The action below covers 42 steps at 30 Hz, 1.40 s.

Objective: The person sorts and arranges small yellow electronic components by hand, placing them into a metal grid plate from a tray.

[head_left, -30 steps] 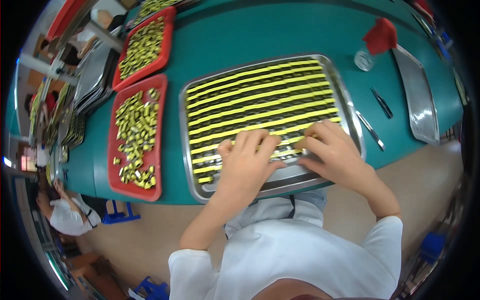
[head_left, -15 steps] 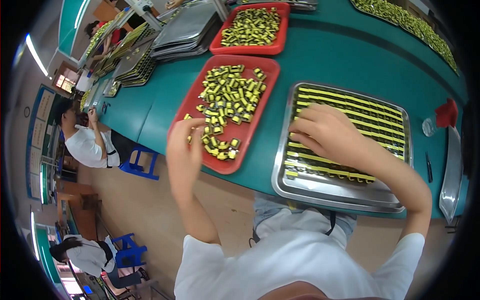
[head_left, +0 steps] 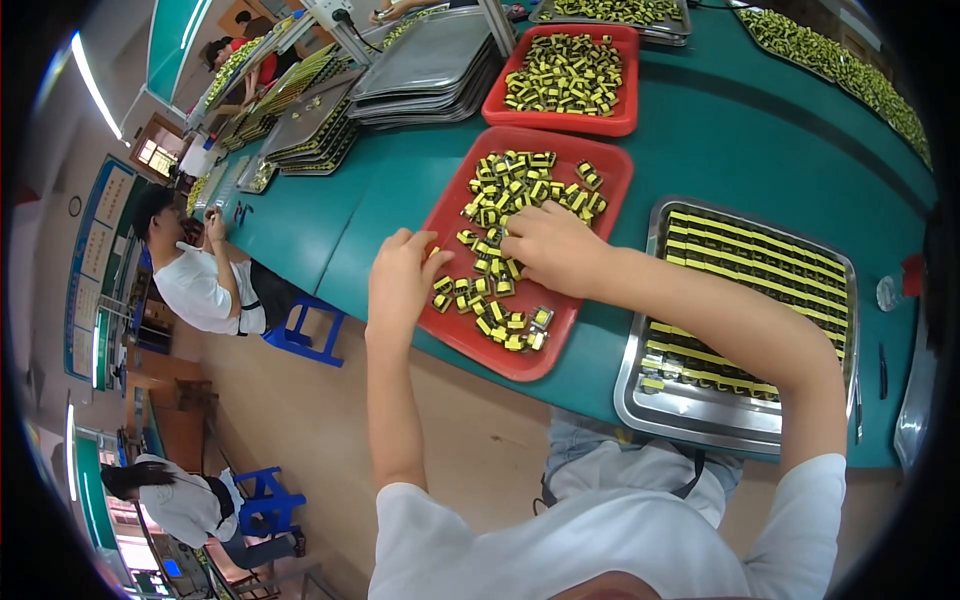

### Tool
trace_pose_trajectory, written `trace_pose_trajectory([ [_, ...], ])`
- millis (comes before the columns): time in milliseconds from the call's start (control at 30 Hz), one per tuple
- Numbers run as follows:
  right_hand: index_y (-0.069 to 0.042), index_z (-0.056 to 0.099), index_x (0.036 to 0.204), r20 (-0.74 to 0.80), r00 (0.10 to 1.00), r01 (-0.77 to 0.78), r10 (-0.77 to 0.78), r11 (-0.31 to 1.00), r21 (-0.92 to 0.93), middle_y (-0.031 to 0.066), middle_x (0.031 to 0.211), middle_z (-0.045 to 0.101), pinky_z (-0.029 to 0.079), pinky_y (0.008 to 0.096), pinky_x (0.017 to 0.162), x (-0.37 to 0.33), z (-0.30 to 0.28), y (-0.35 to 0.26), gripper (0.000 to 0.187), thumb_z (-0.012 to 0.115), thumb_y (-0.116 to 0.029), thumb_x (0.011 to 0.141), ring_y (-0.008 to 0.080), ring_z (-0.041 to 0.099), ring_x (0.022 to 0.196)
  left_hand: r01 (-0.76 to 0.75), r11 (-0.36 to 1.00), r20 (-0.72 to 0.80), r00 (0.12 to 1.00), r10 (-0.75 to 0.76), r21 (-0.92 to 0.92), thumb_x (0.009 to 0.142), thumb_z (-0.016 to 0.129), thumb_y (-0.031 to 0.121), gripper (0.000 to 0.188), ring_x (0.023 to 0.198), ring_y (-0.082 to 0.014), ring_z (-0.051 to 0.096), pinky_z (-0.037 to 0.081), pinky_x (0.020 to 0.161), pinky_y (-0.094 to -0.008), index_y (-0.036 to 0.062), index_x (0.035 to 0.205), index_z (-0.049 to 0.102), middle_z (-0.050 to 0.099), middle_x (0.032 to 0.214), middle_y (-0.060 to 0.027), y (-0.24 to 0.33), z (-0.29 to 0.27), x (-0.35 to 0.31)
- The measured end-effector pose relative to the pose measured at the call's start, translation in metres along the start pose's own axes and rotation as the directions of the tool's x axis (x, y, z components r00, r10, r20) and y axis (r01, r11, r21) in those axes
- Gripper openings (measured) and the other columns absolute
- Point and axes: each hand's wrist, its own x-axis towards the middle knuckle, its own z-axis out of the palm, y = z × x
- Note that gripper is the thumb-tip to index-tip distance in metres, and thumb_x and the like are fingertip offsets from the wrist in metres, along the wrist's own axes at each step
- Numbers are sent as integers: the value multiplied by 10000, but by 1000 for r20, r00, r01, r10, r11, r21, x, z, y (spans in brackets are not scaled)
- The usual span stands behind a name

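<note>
A red plastic tray [head_left: 607, 195] holds many small yellow-and-black transformers [head_left: 520, 185], loose and jumbled. At its left rim is my left hand [head_left: 402, 280], thumb and fingers closed, with a bit of yellow showing between them that looks like one transformer. My right hand [head_left: 555, 250] reaches across into the middle of this tray. Its bent fingertips are down among the transformers, and what they grip is hidden. To the right, a metal tray [head_left: 632, 385] carries transformers set in neat rows with yellow tops in lines. My right forearm passes over that tray's near left part.
A second red tray [head_left: 628, 80] of loose transformers stands behind the first. Stacked metal trays [head_left: 430, 70] rise at the back left. Tweezers [head_left: 883, 370] and a clear cup [head_left: 888, 292] lie at the right. A co-worker [head_left: 205, 285] sits at the table's left.
My right hand has moved left from the rows on the metal tray into the red tray. My left hand stays at the red tray's left rim. The whole view has shifted.
</note>
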Motion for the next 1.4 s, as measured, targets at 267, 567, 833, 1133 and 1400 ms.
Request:
trace_pose_trajectory([
  [267,-128,749,1014,-116,992,52,-54,998,-20,46,1049,661,479,395,940,-12,0,-6,134,719,-142,883,235,638,1110,303,949,300,917,-264,-90,930,812,202,246,867,-382,736,573,753,-475,-11,1018,724,744,916,-190,0,-3,8],
  [567,-137,736,1062,-105,983,149,-149,989,-3,25,1044,637,462,403,931,-12,-5,-5,264,838,-277,863,219,640,1061,8,969,210,977,45,-246,939,776,118,149,832,-325,750,580,746,-428,-7,999,721,761,928,-164,-11,-5,6],
  [833,-91,718,1014,68,996,58,-52,995,-87,44,1045,690,504,377,891,-17,-21,-27,208,808,-180,849,242,671,1058,300,929,470,866,-170,-216,948,766,74,268,902,-267,737,594,777,-386,17,1205,720,745,1033,-165,-16,-15,8],
  [1133,-64,806,983,251,960,-102,122,991,-91,128,1085,680,594,423,808,-20,-43,-54,203,800,-92,782,306,686,1067,239,569,235,969,-83,-787,1037,697,37,287,1046,-115,667,538,922,-274,-25,1317,689,709,1161,-51,26,-56,-9],
  [1400,-21,625,1176,-6,979,-189,204,918,347,172,1096,626,538,491,915,-143,-145,-34,243,718,-41,951,396,651,1077,14,380,61,992,112,-925,949,738,-31,314,1082,-128,628,505,888,-250,-37,1259,686,642,1220,-68,141,-65,-22],
])
